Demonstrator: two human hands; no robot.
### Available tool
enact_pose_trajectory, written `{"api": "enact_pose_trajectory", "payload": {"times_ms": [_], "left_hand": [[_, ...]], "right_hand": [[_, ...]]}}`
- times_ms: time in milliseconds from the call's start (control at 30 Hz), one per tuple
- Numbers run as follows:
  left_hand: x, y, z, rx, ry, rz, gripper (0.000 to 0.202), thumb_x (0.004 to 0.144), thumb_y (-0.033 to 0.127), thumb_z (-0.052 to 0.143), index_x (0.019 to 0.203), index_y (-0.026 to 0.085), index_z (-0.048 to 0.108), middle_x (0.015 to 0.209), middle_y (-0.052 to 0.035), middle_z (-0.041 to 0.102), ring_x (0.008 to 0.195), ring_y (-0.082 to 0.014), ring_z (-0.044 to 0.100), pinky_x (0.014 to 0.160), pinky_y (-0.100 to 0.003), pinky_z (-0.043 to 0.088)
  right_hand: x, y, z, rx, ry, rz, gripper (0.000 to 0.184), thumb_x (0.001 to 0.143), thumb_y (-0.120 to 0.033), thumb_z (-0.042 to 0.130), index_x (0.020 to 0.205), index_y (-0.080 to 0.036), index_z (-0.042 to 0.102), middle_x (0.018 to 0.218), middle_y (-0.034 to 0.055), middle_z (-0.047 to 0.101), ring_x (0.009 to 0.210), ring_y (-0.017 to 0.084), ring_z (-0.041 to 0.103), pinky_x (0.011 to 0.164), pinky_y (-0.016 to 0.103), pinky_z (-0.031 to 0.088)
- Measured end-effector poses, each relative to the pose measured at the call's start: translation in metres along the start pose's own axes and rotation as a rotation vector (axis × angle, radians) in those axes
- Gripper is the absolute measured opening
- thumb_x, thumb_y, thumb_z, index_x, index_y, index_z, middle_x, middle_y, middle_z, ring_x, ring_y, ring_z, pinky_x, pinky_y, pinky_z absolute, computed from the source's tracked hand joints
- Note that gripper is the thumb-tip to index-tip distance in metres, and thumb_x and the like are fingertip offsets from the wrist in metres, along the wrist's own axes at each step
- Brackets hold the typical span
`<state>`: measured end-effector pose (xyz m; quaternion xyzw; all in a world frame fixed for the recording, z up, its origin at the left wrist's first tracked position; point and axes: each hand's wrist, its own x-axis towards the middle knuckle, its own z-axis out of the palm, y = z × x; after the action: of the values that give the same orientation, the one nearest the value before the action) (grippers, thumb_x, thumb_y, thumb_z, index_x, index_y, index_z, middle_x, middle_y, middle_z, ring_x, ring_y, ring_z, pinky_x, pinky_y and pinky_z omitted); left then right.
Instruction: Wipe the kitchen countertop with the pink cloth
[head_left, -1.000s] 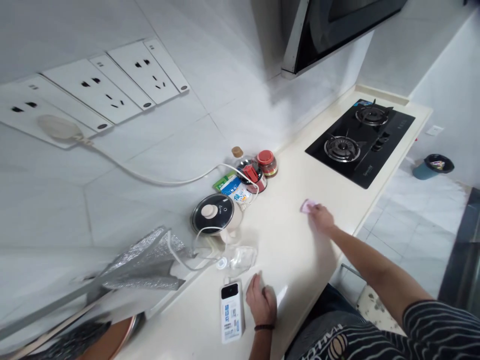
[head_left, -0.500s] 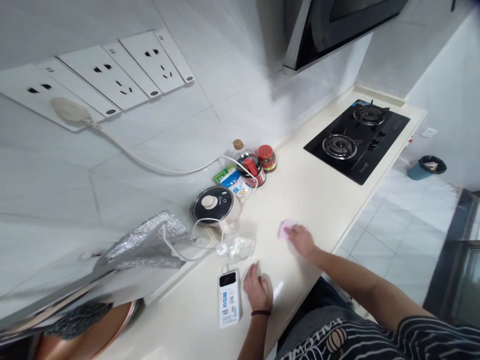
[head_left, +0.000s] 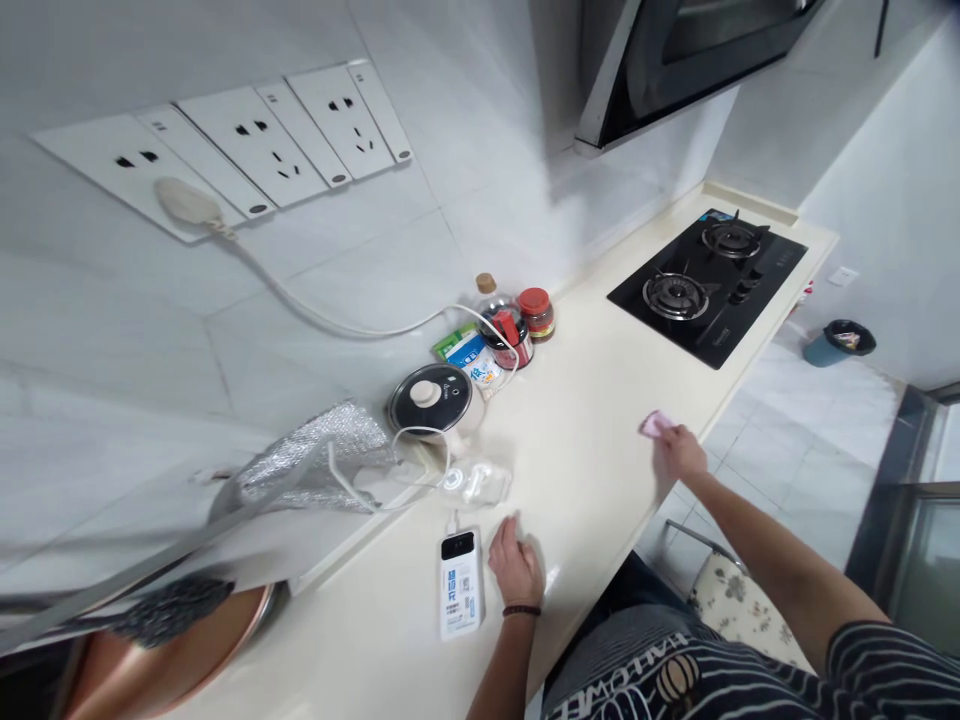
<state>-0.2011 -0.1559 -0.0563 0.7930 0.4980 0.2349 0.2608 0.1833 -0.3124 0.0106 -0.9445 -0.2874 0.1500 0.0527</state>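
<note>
My right hand presses a small pink cloth onto the cream countertop, close to its front edge and short of the black gas hob. My left hand rests flat on the counter with its fingers stretched out, holding nothing. It lies just right of a white power bank. A clear plastic bag and a white cable lie just beyond that hand.
A small electric pot with a glass lid stands by the wall, with jars, a bottle and packets behind it. A silver foil bag and a copper pan are at the left. Wall sockets hold one plug. A bin stands on the floor.
My right hand slid the pink cloth back toward me along the counter, then out to the right near the front edge. My left hand stayed beside the power bank.
</note>
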Motion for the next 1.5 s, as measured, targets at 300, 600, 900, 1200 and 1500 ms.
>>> {"api": "enact_pose_trajectory", "payload": {"times_ms": [300,600,900,1200,1500], "left_hand": [[0.001,-0.001,0.003,0.002,0.009,0.011,0.056,0.091,0.018,0.039,0.145,0.017,0.051,0.142,-0.0162,0.057,0.135,-0.0298,0.049,0.115,-0.053,0.036],[0.000,0.001,-0.002,0.002,-0.009,0.046,0.053,0.094,0.022,0.040,0.145,0.015,0.051,0.143,-0.0182,0.056,0.135,-0.0312,0.049,0.115,-0.053,0.036],[0.002,0.005,-0.002,0.005,-0.020,0.026,0.051,0.092,0.020,0.041,0.141,0.017,0.054,0.140,-0.0160,0.058,0.134,-0.0300,0.051,0.114,-0.053,0.037],[0.002,0.004,-0.001,-0.031,-0.011,0.011,0.051,0.091,0.020,0.043,0.141,0.017,0.056,0.141,-0.0163,0.059,0.134,-0.0302,0.050,0.115,-0.055,0.037],[0.002,-0.006,0.005,0.020,-0.011,0.007,0.051,0.092,0.020,0.044,0.140,0.019,0.059,0.143,-0.0145,0.060,0.134,-0.0291,0.052,0.112,-0.051,0.041]], "right_hand": [[-0.052,-0.056,0.036,-0.016,0.026,-0.226,0.046,0.102,-0.032,0.044,0.146,-0.031,0.058,0.119,0.0121,0.063,0.105,0.025,0.056,0.092,0.037,0.047],[-0.169,-0.118,0.116,0.114,-0.211,-1.079,0.032,0.098,-0.048,0.059,0.127,-0.042,0.070,0.101,0.0037,0.064,0.096,0.021,0.055,0.084,0.033,0.045],[-0.049,-0.004,0.035,-0.008,0.083,-0.284,0.039,0.100,-0.030,0.051,0.135,-0.035,0.068,0.113,0.0102,0.066,0.104,0.024,0.058,0.094,0.036,0.049],[-0.068,-0.027,0.048,-0.082,0.102,-0.338,0.047,0.102,-0.029,0.044,0.147,-0.036,0.057,0.160,0.0066,0.046,0.145,0.034,0.039,0.111,0.054,0.040],[-0.060,-0.013,0.071,-0.095,-0.040,-0.633,0.062,0.097,-0.028,0.051,0.157,-0.035,0.042,0.167,0.0067,0.034,0.155,0.035,0.028,0.120,0.065,0.029]]}}
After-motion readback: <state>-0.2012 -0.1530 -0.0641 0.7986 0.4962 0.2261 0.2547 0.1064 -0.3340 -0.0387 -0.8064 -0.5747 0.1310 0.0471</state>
